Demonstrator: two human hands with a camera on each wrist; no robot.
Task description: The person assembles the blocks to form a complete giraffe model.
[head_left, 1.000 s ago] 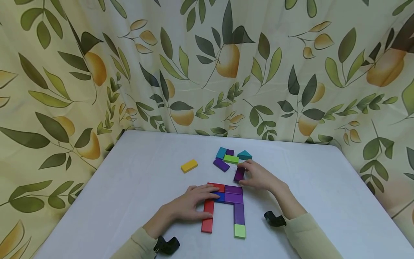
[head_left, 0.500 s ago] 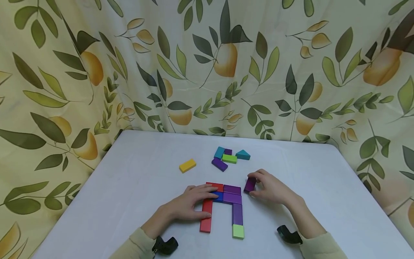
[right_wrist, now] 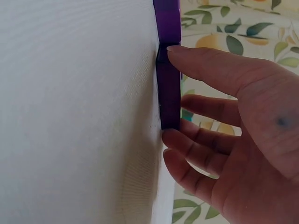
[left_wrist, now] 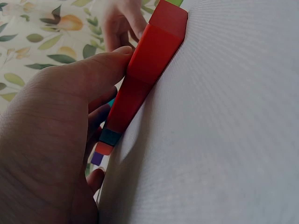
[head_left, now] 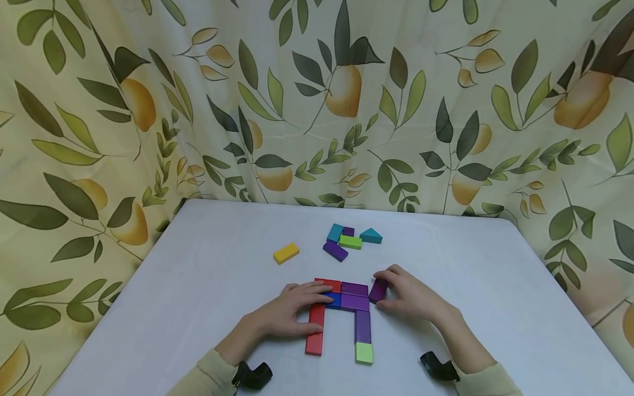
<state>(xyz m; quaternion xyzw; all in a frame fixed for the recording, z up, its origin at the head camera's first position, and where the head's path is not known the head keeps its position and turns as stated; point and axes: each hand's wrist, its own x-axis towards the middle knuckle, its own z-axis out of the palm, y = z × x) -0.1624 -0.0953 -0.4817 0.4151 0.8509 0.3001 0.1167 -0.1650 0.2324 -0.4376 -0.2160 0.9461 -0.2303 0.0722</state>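
My right hand [head_left: 413, 297] pinches a dark purple block [head_left: 378, 290] between thumb and fingers, right at the upper right corner of a block arrangement. In the right wrist view this purple block [right_wrist: 169, 93] lies low along the white surface, the thumb at one end. My left hand [head_left: 289, 312] rests on the arrangement's left side, fingers extended over a red block [head_left: 333, 285] and a blue block [head_left: 335, 300]. Its thumb touches the left leg of red blocks [head_left: 314, 345]. Purple blocks [head_left: 355, 302] form the right side, with a light green block [head_left: 364, 353] ending the right leg.
Farther back lie a yellow block [head_left: 286, 253], a teal triangle [head_left: 371, 236], a teal block [head_left: 335, 232], a green block [head_left: 350, 242] and a purple block [head_left: 335, 251]. A leaf-and-fruit patterned curtain [head_left: 317, 110] hangs behind the white table [head_left: 223, 236].
My right hand has carried the dark purple block from beside the back cluster, first right and nearer, then left against the arrangement's upper right corner. My left hand stays in place.
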